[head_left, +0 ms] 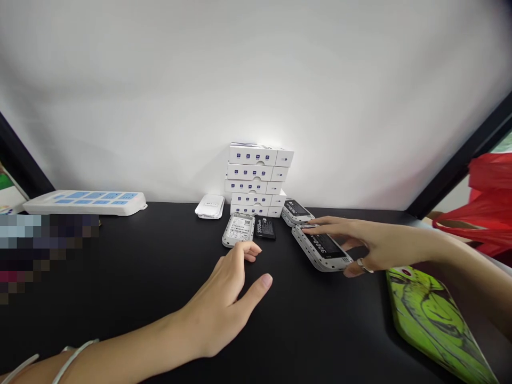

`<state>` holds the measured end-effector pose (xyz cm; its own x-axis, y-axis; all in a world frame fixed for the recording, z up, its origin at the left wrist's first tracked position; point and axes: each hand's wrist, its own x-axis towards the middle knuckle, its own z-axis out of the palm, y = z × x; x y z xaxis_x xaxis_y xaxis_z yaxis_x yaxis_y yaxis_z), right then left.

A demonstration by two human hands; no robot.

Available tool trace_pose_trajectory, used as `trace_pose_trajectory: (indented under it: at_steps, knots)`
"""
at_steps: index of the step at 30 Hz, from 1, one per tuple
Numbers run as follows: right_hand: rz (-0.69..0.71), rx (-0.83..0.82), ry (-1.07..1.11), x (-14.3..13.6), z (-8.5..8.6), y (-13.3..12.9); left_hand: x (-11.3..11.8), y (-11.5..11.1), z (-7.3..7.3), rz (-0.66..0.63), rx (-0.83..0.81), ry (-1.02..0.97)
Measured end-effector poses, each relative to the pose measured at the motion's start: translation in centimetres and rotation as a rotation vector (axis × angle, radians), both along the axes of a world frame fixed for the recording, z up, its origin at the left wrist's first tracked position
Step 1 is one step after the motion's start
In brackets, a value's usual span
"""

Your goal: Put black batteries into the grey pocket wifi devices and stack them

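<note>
Lying at the left of the black tabletop (132,282), a white power strip (138,204) with blue socket panels sits near the pale wall. Farther right comes a small stack of white covers (210,206). The left hand (224,304) is open and holds nothing, its fingers loosely curled, its thumb spread apart, just in front of a coverless device (239,230) whose label shows. Behind that device, white boxes (252,184) stand piled up, and a black battery (265,228) lies at its right side. Next is a rear device (296,209) with its battery showing. Just in front of it, the right hand (370,242) grips the front device (325,246) between fingers and thumb. A green patterned case (436,314) lies at the tabletop's right, with red plastic (492,197) beyond.
</note>
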<state>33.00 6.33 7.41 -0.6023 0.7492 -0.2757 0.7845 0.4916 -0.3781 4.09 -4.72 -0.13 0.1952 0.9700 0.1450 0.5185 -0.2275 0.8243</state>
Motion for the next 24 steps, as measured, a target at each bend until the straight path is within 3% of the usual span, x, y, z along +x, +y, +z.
trace_pose_trajectory:
  at_steps: [13, 16, 19, 24]
  knots:
    - [-0.078, 0.013, -0.011, -0.5, -0.7, 0.3, -0.3, 0.3, 0.0, -0.044, -0.025, 0.074]
    - [-0.062, 0.071, -0.046, -0.7, -0.5, 0.2, -0.7, 1.0, 0.0, 0.004, 0.158, 0.188]
    - [-0.075, 0.22, 0.01, -0.8, -0.7, 0.7, -1.5, 2.2, -0.1, 0.07, 0.372, 0.385]
    - [-0.193, 0.621, 0.275, -1.5, -1.1, 1.5, -2.5, 3.5, -0.8, 0.092, 0.323, 0.519]
